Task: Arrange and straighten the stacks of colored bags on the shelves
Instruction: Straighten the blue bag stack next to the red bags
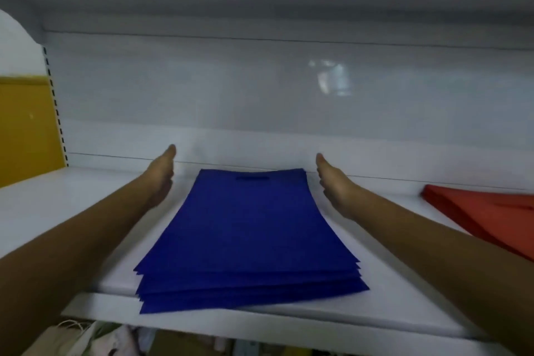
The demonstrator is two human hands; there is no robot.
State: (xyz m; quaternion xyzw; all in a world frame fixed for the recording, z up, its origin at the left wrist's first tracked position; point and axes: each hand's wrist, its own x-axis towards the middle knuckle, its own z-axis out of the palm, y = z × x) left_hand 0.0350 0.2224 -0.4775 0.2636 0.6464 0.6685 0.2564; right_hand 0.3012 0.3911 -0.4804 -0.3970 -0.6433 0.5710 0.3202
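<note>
I see the stack of blue bags lying flat on the white shelf, its near edges fanned out unevenly, a handle slot near the far end. My left hand and right hand flank it, fingers straight, gripping nothing. A red stack lies well to the right.

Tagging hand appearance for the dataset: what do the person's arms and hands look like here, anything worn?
Both forearms are bare as far as the frame shows: no sleeves in view. The left hand and right hand wear no gloves, and no rings, watch or bracelet are visible. No markings show on either arm. The picture is somewhat blurred, so small details may be missed.
</note>
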